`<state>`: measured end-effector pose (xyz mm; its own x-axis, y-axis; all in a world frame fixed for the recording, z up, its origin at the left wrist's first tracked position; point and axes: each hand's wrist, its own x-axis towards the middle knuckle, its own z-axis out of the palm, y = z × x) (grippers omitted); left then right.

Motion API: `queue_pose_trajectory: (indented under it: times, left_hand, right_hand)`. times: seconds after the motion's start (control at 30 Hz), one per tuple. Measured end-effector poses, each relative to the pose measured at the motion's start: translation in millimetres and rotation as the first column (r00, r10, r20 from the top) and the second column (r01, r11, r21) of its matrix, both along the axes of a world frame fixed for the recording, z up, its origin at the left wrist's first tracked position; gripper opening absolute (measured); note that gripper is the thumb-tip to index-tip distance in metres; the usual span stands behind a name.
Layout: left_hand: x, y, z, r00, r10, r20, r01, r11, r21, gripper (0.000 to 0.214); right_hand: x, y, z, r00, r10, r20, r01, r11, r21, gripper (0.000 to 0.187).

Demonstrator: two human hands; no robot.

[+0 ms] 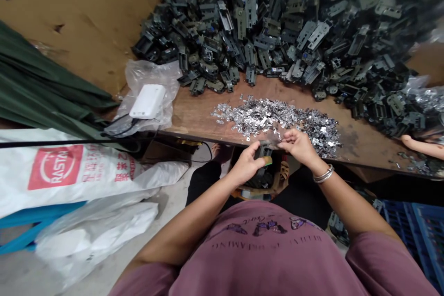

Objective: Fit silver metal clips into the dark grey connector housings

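My left hand point(247, 163) is closed around a small dark plastic part point(264, 152) just off the front edge of the wooden table point(197, 118). My right hand point(299, 146) pinches at the top of that same part, fingers pressed together; whatever tiny piece it holds is too small to make out. A silver bangle point(323, 175) sits on my right wrist. Right beyond my hands lies a spread of small shiny metal clips point(274, 118). Behind it rises a big heap of dark plastic parts point(284, 23).
A white device on a clear plastic bag point(148, 101) lies at the table's left end. Cardboard point(79, 14) and green fabric point(41, 88) stand left, white sacks point(69, 171) below. A blue crate point(416, 231) is lower right. Another person's hand point(421, 145) rests at the right edge.
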<state>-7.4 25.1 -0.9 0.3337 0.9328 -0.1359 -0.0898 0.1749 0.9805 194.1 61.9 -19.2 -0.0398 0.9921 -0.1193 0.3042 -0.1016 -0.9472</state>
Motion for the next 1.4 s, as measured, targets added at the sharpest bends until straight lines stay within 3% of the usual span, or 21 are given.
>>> queue_pose_trajectory:
  times: [0.03,0.1,0.17,0.27,0.47,0.63,0.73,0.83,0.9,1.17,1.27,1.4]
  left_hand:
    - [-3.2,3.4,0.6,0.995,-0.039,-0.086,0.05,0.991,0.127,0.039]
    - [-9.6,10.1,4.0,0.956,-0.101,-0.274,0.196,0.919,0.343,0.032]
    - [-14.0,15.6,8.5,0.889,-0.154,-0.431,0.355,0.826,0.437,0.026]
    - [-14.9,21.1,13.2,0.805,-0.212,-0.553,0.496,0.752,0.434,0.028]
    - [-6.8,33.8,11.7,0.767,-0.274,-0.58,0.551,0.745,0.377,0.035]
    - [-1.9,49.3,11.1,0.821,-0.443,-0.36,0.549,0.785,0.287,0.03]
    - [-2.1,53.5,8.5,0.853,-0.515,-0.084,0.52,0.851,0.066,0.034]
    - [-4.4,53.2,2.1,0.859,-0.47,0.201,0.505,0.841,-0.191,0.046]
    - [-6.0,51.2,-1.6,0.85,-0.423,0.313,0.507,0.816,-0.275,0.049]
    - [-8.5,31.8,-3.0,0.862,-0.179,0.473,0.389,0.832,-0.394,0.032]
    - [-7.8,26.1,-6.2,0.877,-0.127,0.464,0.34,0.845,-0.412,0.033]
    - [-4.9,23.4,-10.7,0.896,-0.097,0.433,0.308,0.838,-0.451,0.031]
  right_hand:
    - [0.9,0.9,1.6,0.997,0.018,-0.073,-0.023,0.998,-0.057,0.035]
    - [3.2,1.5,6.3,0.983,0.06,-0.171,-0.087,0.985,-0.152,0.037]
    - [5.7,0.5,11.1,0.971,0.091,-0.221,-0.135,0.972,-0.192,0.037]
    - [9.4,-1.6,15.3,0.954,0.135,-0.269,-0.191,0.962,-0.197,0.033]
    - [18.4,-0.7,16.8,0.935,0.176,-0.307,-0.247,0.946,-0.21,0.029]
    - [26.2,5.7,21.0,0.909,0.2,-0.367,-0.299,0.924,-0.239,0.028]
    - [29.8,9.8,23.8,0.89,0.218,-0.402,-0.344,0.898,-0.276,0.027]
    - [31.5,12.6,23.5,0.882,0.214,-0.42,-0.362,0.879,-0.311,0.027]
    - [30.9,13.5,21.5,0.875,0.205,-0.439,-0.37,0.867,-0.333,0.028]
    - [21.9,12.1,15.6,0.796,0.245,-0.554,-0.464,0.834,-0.299,0.033]
    - [21.6,10.8,17.2,0.851,0.298,-0.433,-0.43,0.868,-0.247,0.029]
    - [19.5,8.3,21.4,0.921,0.365,-0.132,-0.377,0.923,-0.08,0.011]
